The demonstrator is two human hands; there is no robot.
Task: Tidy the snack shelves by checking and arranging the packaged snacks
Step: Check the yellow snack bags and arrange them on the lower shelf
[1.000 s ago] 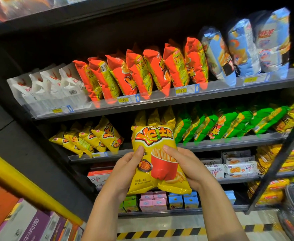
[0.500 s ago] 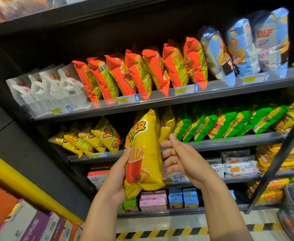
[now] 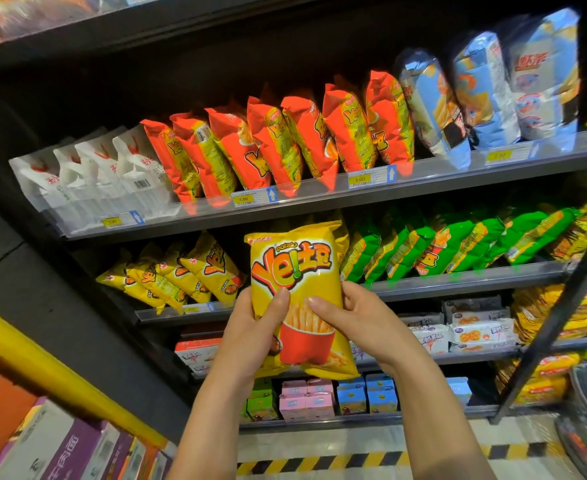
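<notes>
A yellow potato-stick bag [image 3: 297, 271] with a red fries cup printed on it is held upright, front facing me, before the second shelf [image 3: 458, 280]. My left hand [image 3: 254, 337] grips its left edge with the thumb on the front. My right hand [image 3: 358, 320] grips its right edge, thumb across the fries picture. Matching yellow bags [image 3: 184, 271] lean on the same shelf to the left, and one more stands behind the held bag. Green bags [image 3: 434, 244] fill the shelf's right side.
The shelf above carries white packs [image 3: 105, 171], orange bags [image 3: 285, 140] and blue bags [image 3: 486, 91]. Lower shelves hold biscuit packs [image 3: 475, 327] and small pink and blue cartons [image 3: 333, 396]. A yellow rail [image 3: 42, 368] and boxes [image 3: 53, 441] lie at lower left. A dark post [image 3: 559, 313] crosses on the right.
The bag was turned side-on half a second ago with my right hand off it; now it faces me again, slightly higher, and both hands grip it.
</notes>
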